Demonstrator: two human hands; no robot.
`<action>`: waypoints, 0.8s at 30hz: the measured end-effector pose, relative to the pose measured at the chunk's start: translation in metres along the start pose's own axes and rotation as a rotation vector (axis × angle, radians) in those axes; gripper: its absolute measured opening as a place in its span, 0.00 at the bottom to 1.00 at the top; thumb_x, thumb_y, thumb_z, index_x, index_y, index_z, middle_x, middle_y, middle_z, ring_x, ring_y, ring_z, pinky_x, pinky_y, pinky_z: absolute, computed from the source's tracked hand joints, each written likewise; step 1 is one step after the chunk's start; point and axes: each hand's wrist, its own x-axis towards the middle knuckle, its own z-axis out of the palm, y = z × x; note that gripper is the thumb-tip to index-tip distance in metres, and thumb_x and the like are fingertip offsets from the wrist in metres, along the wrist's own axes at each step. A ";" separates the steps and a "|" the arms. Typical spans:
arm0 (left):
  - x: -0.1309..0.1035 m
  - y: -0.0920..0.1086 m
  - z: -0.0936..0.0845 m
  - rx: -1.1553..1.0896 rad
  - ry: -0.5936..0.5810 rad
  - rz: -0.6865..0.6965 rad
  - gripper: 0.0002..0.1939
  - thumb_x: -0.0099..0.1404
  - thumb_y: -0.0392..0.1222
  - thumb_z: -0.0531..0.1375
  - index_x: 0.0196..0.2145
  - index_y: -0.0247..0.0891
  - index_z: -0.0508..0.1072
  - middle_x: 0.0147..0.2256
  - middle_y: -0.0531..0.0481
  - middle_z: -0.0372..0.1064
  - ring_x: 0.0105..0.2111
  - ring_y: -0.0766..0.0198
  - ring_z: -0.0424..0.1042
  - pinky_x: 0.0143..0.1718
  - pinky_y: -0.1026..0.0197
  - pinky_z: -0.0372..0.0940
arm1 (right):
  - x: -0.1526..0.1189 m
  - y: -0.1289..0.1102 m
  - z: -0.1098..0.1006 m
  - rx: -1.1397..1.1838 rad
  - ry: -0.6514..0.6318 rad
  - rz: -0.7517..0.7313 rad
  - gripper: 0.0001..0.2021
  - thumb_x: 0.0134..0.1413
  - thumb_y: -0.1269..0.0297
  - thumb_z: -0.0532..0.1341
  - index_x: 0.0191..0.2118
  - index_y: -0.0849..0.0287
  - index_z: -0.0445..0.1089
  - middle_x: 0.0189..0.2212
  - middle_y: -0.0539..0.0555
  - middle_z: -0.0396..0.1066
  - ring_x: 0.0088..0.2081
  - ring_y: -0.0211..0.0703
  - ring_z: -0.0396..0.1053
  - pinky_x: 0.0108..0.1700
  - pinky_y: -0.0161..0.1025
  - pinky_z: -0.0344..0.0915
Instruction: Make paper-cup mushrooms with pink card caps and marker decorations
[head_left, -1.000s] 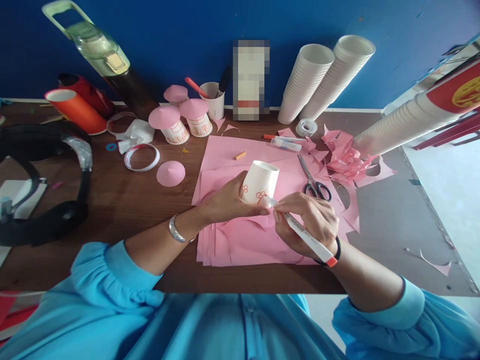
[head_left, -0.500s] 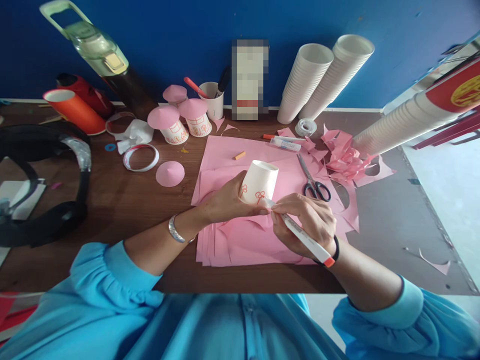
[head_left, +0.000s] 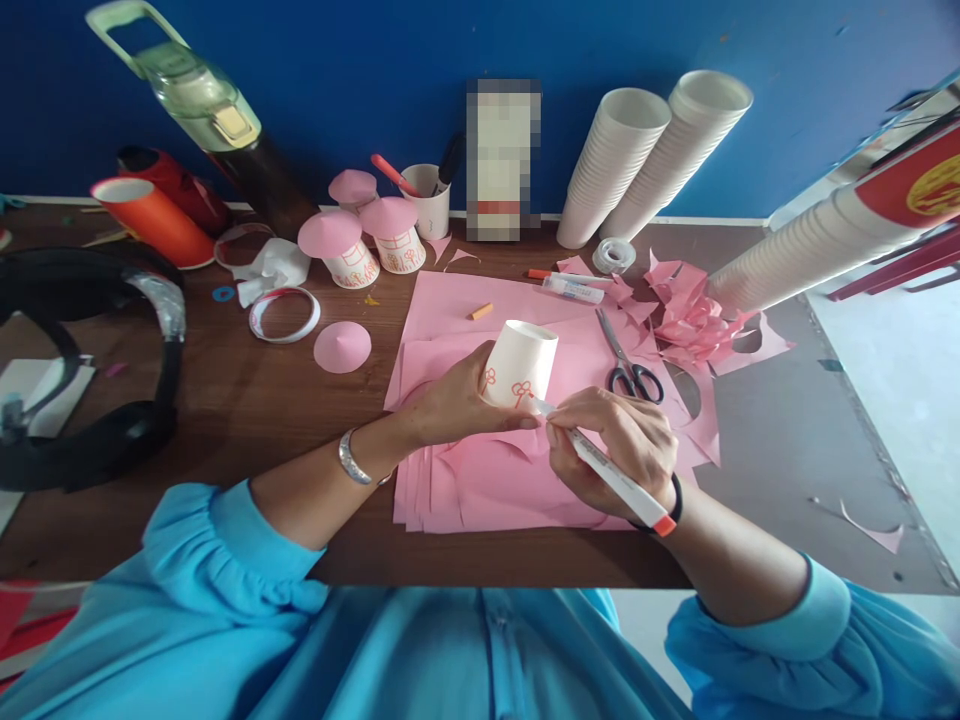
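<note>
A white paper cup (head_left: 526, 355) with orange-red flower drawings near its lower edge is gripped from the left by my left hand (head_left: 461, 400), thumb along the bottom. My right hand (head_left: 619, 445) is closed around a white marker pen (head_left: 619, 478) with an orange end. The pen's tip is at the cup's lower right, beside one drawn flower. Under both hands lie stacked pink paper sheets (head_left: 442, 490). Black-handled scissors (head_left: 634, 375) rest on the sheets just beyond my right hand.
Cups with pink cone tops (head_left: 396, 235) stand at the back left, near a loose pink cone (head_left: 343, 347) and a tape roll (head_left: 283, 315). White cup stacks (head_left: 615, 165) lean on the blue wall. Pink scraps (head_left: 694, 315) lie right; a black headset (head_left: 161, 400) lies left.
Both hands keep nearly the same place. The pen tip has shifted slightly right and up along the cup, and a small orange mark shows beside the flower.
</note>
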 end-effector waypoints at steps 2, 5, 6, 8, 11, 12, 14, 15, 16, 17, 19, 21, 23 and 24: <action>0.000 -0.002 0.000 0.000 -0.002 0.015 0.40 0.47 0.53 0.77 0.54 0.39 0.70 0.46 0.42 0.74 0.46 0.49 0.72 0.42 0.51 0.70 | 0.000 0.000 0.000 0.004 -0.010 0.000 0.09 0.55 0.78 0.62 0.38 0.57 0.67 0.25 0.49 0.74 0.24 0.39 0.75 0.26 0.35 0.69; 0.000 -0.003 -0.001 0.008 -0.007 0.033 0.40 0.48 0.54 0.77 0.55 0.39 0.70 0.47 0.42 0.74 0.46 0.50 0.72 0.42 0.52 0.70 | 0.000 -0.001 0.000 0.008 -0.019 0.003 0.09 0.55 0.78 0.61 0.38 0.57 0.67 0.25 0.48 0.74 0.24 0.38 0.75 0.26 0.34 0.69; 0.000 -0.003 -0.001 0.010 -0.008 0.035 0.40 0.48 0.54 0.77 0.55 0.39 0.70 0.47 0.42 0.74 0.46 0.50 0.72 0.42 0.52 0.70 | 0.000 -0.001 0.000 0.009 -0.019 0.004 0.09 0.55 0.78 0.61 0.38 0.56 0.67 0.25 0.48 0.74 0.24 0.38 0.75 0.25 0.34 0.69; 0.001 -0.003 -0.001 0.011 -0.004 0.038 0.40 0.48 0.54 0.77 0.55 0.39 0.71 0.46 0.43 0.74 0.46 0.50 0.72 0.42 0.52 0.70 | -0.001 -0.001 0.000 0.009 -0.018 0.007 0.10 0.55 0.79 0.61 0.38 0.56 0.66 0.25 0.48 0.74 0.24 0.38 0.75 0.25 0.34 0.69; 0.001 -0.003 -0.001 0.008 0.004 0.042 0.41 0.47 0.55 0.77 0.55 0.39 0.71 0.45 0.43 0.74 0.46 0.50 0.72 0.41 0.52 0.70 | 0.000 -0.002 0.001 0.008 -0.023 0.007 0.10 0.55 0.80 0.61 0.38 0.56 0.67 0.25 0.48 0.75 0.24 0.38 0.75 0.25 0.34 0.69; 0.001 -0.003 0.000 0.008 0.004 0.041 0.41 0.47 0.55 0.77 0.55 0.39 0.70 0.45 0.43 0.74 0.46 0.50 0.72 0.41 0.52 0.70 | 0.000 -0.003 0.001 0.011 -0.025 0.006 0.10 0.54 0.80 0.61 0.38 0.57 0.67 0.25 0.48 0.75 0.24 0.39 0.75 0.25 0.34 0.69; 0.001 -0.002 0.000 0.011 -0.003 0.036 0.41 0.48 0.55 0.77 0.56 0.40 0.70 0.46 0.43 0.74 0.45 0.50 0.73 0.41 0.52 0.70 | 0.001 -0.003 0.001 0.022 -0.031 0.003 0.10 0.54 0.81 0.61 0.37 0.58 0.67 0.25 0.50 0.75 0.23 0.39 0.75 0.25 0.35 0.69; 0.001 -0.002 0.000 0.016 -0.008 0.032 0.41 0.48 0.54 0.77 0.56 0.40 0.70 0.46 0.43 0.74 0.46 0.50 0.73 0.41 0.52 0.70 | 0.001 -0.003 0.001 0.028 -0.032 0.002 0.10 0.54 0.81 0.61 0.37 0.59 0.67 0.25 0.50 0.75 0.23 0.40 0.75 0.25 0.35 0.69; 0.001 -0.002 0.000 0.023 -0.009 0.028 0.41 0.48 0.54 0.77 0.56 0.40 0.70 0.46 0.43 0.74 0.46 0.50 0.73 0.41 0.52 0.70 | 0.001 -0.004 0.001 0.032 -0.034 0.001 0.10 0.53 0.81 0.61 0.37 0.59 0.67 0.25 0.51 0.75 0.23 0.40 0.75 0.25 0.35 0.69; 0.001 -0.001 0.000 0.029 -0.009 0.023 0.41 0.48 0.54 0.77 0.56 0.40 0.70 0.47 0.43 0.74 0.46 0.49 0.72 0.41 0.52 0.70 | 0.001 -0.004 0.001 0.034 -0.034 0.001 0.10 0.53 0.81 0.61 0.37 0.59 0.67 0.25 0.51 0.75 0.23 0.40 0.75 0.25 0.35 0.69; 0.000 0.000 0.000 0.038 -0.004 0.014 0.40 0.48 0.54 0.77 0.55 0.40 0.70 0.47 0.43 0.74 0.46 0.49 0.72 0.42 0.52 0.70 | 0.002 -0.003 0.000 0.031 -0.034 0.000 0.10 0.54 0.81 0.62 0.37 0.58 0.67 0.25 0.50 0.75 0.24 0.39 0.75 0.25 0.34 0.69; 0.000 0.001 0.000 0.038 0.000 0.010 0.40 0.47 0.53 0.77 0.55 0.40 0.70 0.47 0.43 0.73 0.47 0.49 0.72 0.42 0.52 0.70 | 0.001 -0.003 0.000 0.025 -0.033 0.001 0.10 0.54 0.80 0.62 0.38 0.58 0.67 0.25 0.50 0.75 0.24 0.39 0.75 0.25 0.34 0.69; 0.000 0.001 0.001 0.033 -0.005 0.009 0.40 0.47 0.53 0.77 0.55 0.40 0.70 0.46 0.44 0.73 0.47 0.48 0.72 0.42 0.52 0.70 | 0.002 -0.003 0.001 0.026 -0.032 0.001 0.10 0.55 0.79 0.62 0.38 0.57 0.68 0.26 0.50 0.75 0.24 0.39 0.75 0.26 0.34 0.70; 0.000 0.001 0.001 0.030 -0.006 0.007 0.40 0.47 0.53 0.77 0.55 0.40 0.70 0.46 0.44 0.73 0.47 0.48 0.72 0.42 0.52 0.70 | 0.002 -0.003 0.001 0.030 -0.033 -0.001 0.09 0.55 0.79 0.62 0.39 0.58 0.68 0.26 0.50 0.75 0.24 0.39 0.76 0.25 0.34 0.70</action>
